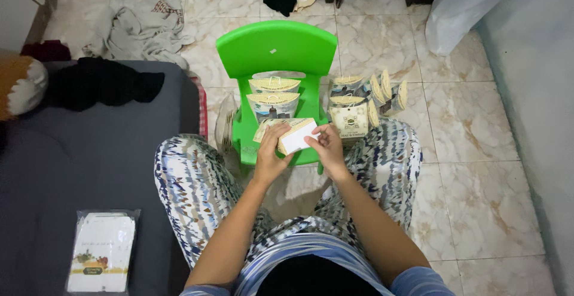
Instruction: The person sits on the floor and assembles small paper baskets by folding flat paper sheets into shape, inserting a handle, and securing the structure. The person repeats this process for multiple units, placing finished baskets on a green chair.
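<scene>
My left hand [270, 149] and my right hand [326, 143] together hold a small flat white and tan cardboard box [294, 134] over the seat of a green plastic child's chair [276, 48]. The left hand grips its lower left side, the right hand pinches its right edge. Two folded boxes with handles [274, 95] stand on the chair seat behind it. A group of several finished boxes [362, 101] stands on the tiled floor to the right of the chair, by my right knee.
A dark grey mattress [72, 170] lies at my left with a plastic pack of flat white cards [101, 251] and a black cloth [101, 84] on it. Clothes [140, 30] lie on the floor behind. A white bag [463, 6] leans by the right wall.
</scene>
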